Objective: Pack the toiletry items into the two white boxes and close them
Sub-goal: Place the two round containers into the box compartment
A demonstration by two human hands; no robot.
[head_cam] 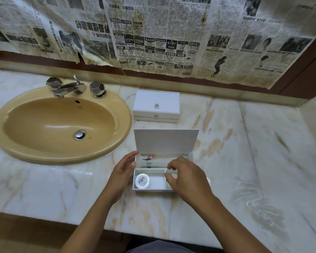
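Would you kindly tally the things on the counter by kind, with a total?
White boxes: 2, the closed box at the back and the open box between the hands
Round wrapped soap in the open box: 1
Sink: 1
Faucet: 1
Total: 5

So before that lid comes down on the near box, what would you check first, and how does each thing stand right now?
1. Far box closed: ok, its lid lies flat.
2. Near box lid raised: ok, it stands open.
3. Round soap seated in the front left compartment: ok, lying flat.
4. Right hand clear of the box: not ok, its fingers curl over the front right compartment.
5. What the right hand's grip holds: cannot tell, something pale shows under the fingers.
6. Left hand steadying the box: ok, it rests open at the left wall.
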